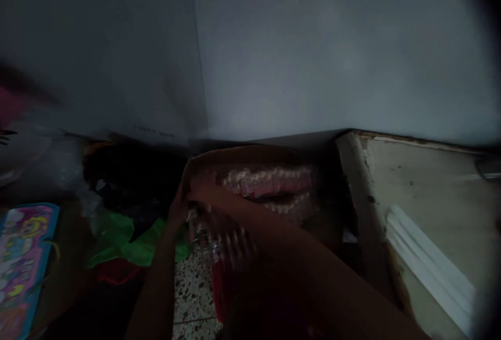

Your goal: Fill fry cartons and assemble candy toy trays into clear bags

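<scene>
In dim light, a cardboard box [250, 153] sits low against the wall, with its far rim showing. Inside it lie rows of small clear plastic pieces with pink parts [274, 181], too dark to name exactly. My left hand [179, 205] is at the box's left side and seems to grip its edge. Reaching across from the right, my right hand [204, 186] is inside the box near its left wall, its fingers blurred and in shadow. More clear pieces [230, 249] with a red lower part show beneath my right forearm.
A pale wooden surface [426, 173] with white strips [430, 267] stands on the right. To the left are a black plastic bag [129, 178], a green bag [121, 241] and a colourful printed card [23, 262]. Speckled floor [193, 288] shows below.
</scene>
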Tool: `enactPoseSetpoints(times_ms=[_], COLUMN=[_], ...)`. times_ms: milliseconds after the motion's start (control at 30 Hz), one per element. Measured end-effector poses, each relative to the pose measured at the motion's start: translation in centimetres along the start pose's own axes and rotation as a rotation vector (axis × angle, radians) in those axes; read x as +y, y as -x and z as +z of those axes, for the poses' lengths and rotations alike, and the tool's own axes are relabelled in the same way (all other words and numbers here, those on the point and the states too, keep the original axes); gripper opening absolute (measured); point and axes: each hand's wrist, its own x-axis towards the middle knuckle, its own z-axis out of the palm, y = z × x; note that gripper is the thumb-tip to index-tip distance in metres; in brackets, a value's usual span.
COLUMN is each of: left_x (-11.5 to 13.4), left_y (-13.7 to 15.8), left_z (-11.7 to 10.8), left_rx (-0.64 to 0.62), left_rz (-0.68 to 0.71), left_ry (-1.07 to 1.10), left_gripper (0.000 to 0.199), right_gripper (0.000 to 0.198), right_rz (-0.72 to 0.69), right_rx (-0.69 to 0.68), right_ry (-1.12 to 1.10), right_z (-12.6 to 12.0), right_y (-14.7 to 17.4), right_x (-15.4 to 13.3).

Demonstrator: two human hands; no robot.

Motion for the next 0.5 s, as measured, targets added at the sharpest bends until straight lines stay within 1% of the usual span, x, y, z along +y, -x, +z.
enactPoseSetpoints(times_ms=[33, 100, 133, 167, 200, 233, 300, 333, 367, 400, 433, 467, 500], left_x=[-0.2, -0.2, 0.1, 0.7, 1.5, 2.7, 6.0, 8.0, 9.9, 11.8, 13.4, 14.6, 15.4], left_y=[-0.1, 0.0, 0.2, 0.3, 0.4, 0.4, -0.2, -1.0, -2.1, -3.5, -5.1, -6.8, -8.3], left_z=[-0.1, -0.4, -0.7, -1.0, -1.4, -1.7, -1.9, -1.7, -1.1, -0.2, 0.9, 2.3, 3.9], left_rx=[-0.028, -0.060, -0.059, -0.037, 0.009, 0.070, 0.168, 0.158, 0.066, -0.067, -0.250, -0.447, -0.619], left_rz=[0.034, 0.093, 0.112, 0.128, 0.149, 0.181, 0.286, 0.348, 0.397, 0.417, 0.391, 0.320, 0.219], left_ry=[-0.031, -0.126, -0.195, -0.272, -0.347, -0.410, -0.475, -0.464, -0.428, -0.366, -0.309, -0.260, -0.243], left_gripper=[0.068, 0.069, 0.068, 0.065, 0.062, 0.059, 0.054, 0.052, 0.051, 0.052, 0.054, 0.056, 0.059], right_gripper=[0.036, 0.041, 0.040, 0.038, 0.037, 0.036, 0.040, 0.041, 0.041, 0.039, 0.038, 0.034, 0.031], right_rz=[-0.071, -0.263, -0.365, -0.418, -0.450, -0.429, -0.293, -0.222, -0.135, -0.057, 0.001, 0.029, 0.012], right_rx=[0.044, 0.171, 0.258, 0.342, 0.393, 0.470, 0.702, 0.800, 0.871, 0.950, 0.981, 0.968, 0.896], right_ry=[0.043, 0.132, 0.189, 0.244, 0.302, 0.349, 0.405, 0.421, 0.440, 0.468, 0.510, 0.546, 0.574], right_z=[-0.7, -2.5, -3.8, -5.1, -6.6, -8.1, -10.7, -11.7, -12.4, -12.9, -13.0, -12.8, -12.3], right_y=[1.0, 3.8, 5.8, 8.1, 10.8, 13.8, 20.3, 23.5, 26.6, 29.3, 31.7, 33.6, 35.2], right_x=[0.1, 1.4, 2.7, 4.5, 6.6, 9.0, 14.3, 16.8, 19.1, 21.1, 22.6, 23.7, 24.4])
